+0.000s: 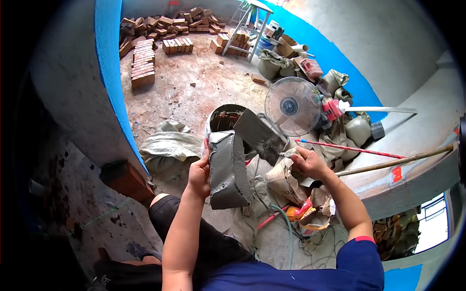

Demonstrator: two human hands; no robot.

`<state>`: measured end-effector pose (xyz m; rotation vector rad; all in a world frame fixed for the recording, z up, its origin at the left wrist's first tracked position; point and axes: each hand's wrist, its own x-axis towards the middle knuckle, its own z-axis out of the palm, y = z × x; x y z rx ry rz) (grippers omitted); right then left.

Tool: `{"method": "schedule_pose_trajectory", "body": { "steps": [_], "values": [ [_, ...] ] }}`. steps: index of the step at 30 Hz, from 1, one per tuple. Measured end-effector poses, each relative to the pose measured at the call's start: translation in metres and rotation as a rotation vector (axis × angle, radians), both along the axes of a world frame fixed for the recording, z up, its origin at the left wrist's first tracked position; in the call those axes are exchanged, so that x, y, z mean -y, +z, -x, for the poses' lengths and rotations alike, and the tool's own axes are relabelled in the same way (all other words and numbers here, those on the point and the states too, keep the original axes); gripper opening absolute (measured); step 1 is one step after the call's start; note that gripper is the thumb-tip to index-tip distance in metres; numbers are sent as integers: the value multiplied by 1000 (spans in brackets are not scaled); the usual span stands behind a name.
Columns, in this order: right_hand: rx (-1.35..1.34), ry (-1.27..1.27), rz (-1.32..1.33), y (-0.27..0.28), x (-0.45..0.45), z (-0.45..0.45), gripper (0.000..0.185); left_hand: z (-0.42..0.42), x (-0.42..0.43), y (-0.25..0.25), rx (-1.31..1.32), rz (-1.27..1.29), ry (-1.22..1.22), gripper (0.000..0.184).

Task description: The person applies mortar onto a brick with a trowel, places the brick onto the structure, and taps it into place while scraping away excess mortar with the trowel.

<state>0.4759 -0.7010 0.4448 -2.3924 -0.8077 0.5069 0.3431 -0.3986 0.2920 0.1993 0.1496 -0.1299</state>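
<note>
Grey wet mortar coats the top and side of a block [223, 167], which my left hand [199, 177] grips at its left side. My right hand [309, 162] is closed around the handle of a broad trowel [259, 133]. The trowel's flat blade, smeared with mortar, lies just to the upper right of the block. Behind both is a round bucket [209, 127], its inside stained with mortar and partly hidden by the block and blade.
A fan [291, 106] stands right of the bucket. Stacked bricks [143, 63] and a brick pile lie farther back near a metal stand [248, 29]. Sacks [167, 143], paper bags [286, 182], a hose [290, 233] and poles [359, 148] surround the work area.
</note>
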Motion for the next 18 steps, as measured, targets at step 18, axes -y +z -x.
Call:
{"method": "schedule_pose_trajectory", "body": {
  "steps": [18],
  "values": [
    [-332, 157, 286, 140, -78, 39, 39, -17, 11, 9, 148, 246, 228, 44]
  ]
}}
